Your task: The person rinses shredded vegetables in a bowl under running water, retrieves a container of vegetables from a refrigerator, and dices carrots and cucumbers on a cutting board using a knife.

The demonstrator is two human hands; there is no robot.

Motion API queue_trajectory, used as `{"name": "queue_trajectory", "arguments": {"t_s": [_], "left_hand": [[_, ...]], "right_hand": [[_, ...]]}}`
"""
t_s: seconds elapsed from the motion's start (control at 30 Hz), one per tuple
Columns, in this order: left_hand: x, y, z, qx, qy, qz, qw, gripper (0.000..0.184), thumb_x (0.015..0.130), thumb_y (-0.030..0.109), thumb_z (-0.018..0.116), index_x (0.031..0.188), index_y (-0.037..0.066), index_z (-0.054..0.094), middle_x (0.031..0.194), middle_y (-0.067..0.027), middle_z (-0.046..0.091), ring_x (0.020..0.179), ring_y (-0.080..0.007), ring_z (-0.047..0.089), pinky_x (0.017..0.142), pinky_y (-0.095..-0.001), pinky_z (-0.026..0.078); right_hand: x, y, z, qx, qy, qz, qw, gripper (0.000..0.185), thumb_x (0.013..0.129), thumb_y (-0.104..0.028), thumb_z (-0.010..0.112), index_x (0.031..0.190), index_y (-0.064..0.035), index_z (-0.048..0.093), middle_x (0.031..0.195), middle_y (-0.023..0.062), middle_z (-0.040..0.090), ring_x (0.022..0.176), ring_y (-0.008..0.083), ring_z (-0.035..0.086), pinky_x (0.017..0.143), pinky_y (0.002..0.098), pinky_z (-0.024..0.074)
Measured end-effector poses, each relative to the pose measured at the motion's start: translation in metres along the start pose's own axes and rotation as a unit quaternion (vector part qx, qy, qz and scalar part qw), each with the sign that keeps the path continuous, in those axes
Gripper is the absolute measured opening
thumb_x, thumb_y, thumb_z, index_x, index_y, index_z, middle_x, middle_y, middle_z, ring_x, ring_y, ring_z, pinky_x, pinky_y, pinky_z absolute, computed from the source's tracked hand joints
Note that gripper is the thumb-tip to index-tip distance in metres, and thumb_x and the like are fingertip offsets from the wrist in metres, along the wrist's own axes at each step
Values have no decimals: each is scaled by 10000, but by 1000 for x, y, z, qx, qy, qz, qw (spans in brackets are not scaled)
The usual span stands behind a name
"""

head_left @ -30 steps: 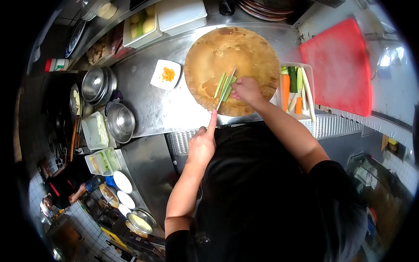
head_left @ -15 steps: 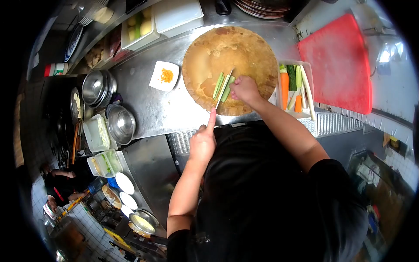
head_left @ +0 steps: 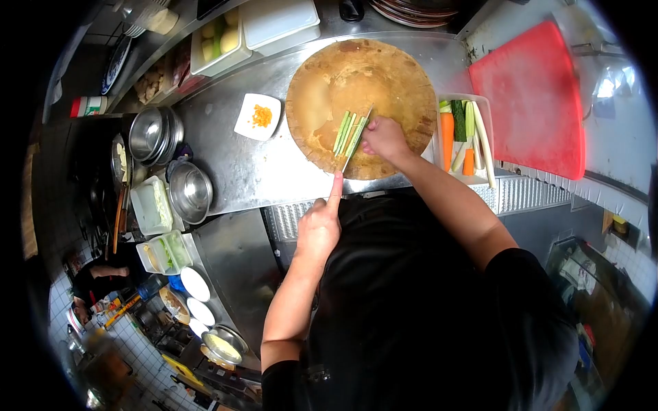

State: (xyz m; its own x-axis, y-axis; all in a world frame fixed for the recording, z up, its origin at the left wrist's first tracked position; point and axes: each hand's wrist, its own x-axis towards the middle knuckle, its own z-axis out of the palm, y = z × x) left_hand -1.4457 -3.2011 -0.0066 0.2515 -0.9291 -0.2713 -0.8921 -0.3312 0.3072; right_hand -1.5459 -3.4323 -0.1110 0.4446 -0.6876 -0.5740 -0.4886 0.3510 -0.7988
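My left hand [head_left: 319,227] is closed round a knife, its index finger stretched along toward the blade; the handle is hidden in the fist. The knife blade [head_left: 369,116] shows nearly edge-on, slanting up over a round wooden chopping block [head_left: 397,75]. Just right of the blade, my right hand [head_left: 385,140] has its fingers curled and pressed down on a cucumber piece, mostly hidden by the fingers and blade. Several green cucumber strips [head_left: 343,133] lie side by side left of the knife.
A white dish of chopped orange bits [head_left: 261,116] stands left of the block. On the right is a tray [head_left: 485,109] with carrot [head_left: 447,137], cucumber and white stalks, beside a red board [head_left: 528,103]. Metal bowls [head_left: 190,194] stand left; another person [head_left: 99,281] is at lower left.
The knife has shifted slightly right across the cucumber, and more of the green strips now lie left of the blade. My right hand has stayed nearly in place.
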Motion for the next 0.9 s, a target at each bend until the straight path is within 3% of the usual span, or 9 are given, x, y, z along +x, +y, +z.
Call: {"name": "queue_trajectory", "arguments": {"t_s": [0.27, 0.7, 0.8, 0.9], "left_hand": [[6, -13, 15, -37, 57, 4, 998, 873, 871, -22, 588, 1647, 259, 304, 739, -187, 622, 640, -390, 674, 638, -515, 577], [5, 1, 2, 9, -14, -6, 1000, 907, 871, -21, 583, 1661, 284, 258, 742, -185, 619, 674, -391, 686, 644, -513, 577], [14, 0, 10, 3, -12, -10, 1000, 895, 870, -35, 579, 1658, 246, 263, 758, -208, 641, 689, -405, 689, 662, -523, 573], [17, -19, 20, -86, 52, 9, 995, 878, 873, -37, 588, 1654, 194, 261, 779, -228, 665, 708, -417, 690, 677, -532, 567]], "right_hand": [[1, 4, -3, 18, -17, -10, 1000, 105, 938, -51, 646, 937, 51, 622, 799, 154, 723, 668, 212, 734, 589, 329, 616], [4, 10, -3, 38, -26, -6, 999, 103, 942, -49, 644, 939, 48, 611, 800, 138, 722, 684, 203, 740, 606, 324, 624], [6, 14, -2, 22, -25, -11, 999, 104, 938, -46, 648, 939, 50, 609, 794, 135, 722, 669, 200, 736, 593, 323, 617], [8, 13, -3, -13, -23, -27, 999, 98, 940, -40, 648, 951, 49, 609, 797, 134, 721, 668, 200, 733, 583, 323, 609]]}}
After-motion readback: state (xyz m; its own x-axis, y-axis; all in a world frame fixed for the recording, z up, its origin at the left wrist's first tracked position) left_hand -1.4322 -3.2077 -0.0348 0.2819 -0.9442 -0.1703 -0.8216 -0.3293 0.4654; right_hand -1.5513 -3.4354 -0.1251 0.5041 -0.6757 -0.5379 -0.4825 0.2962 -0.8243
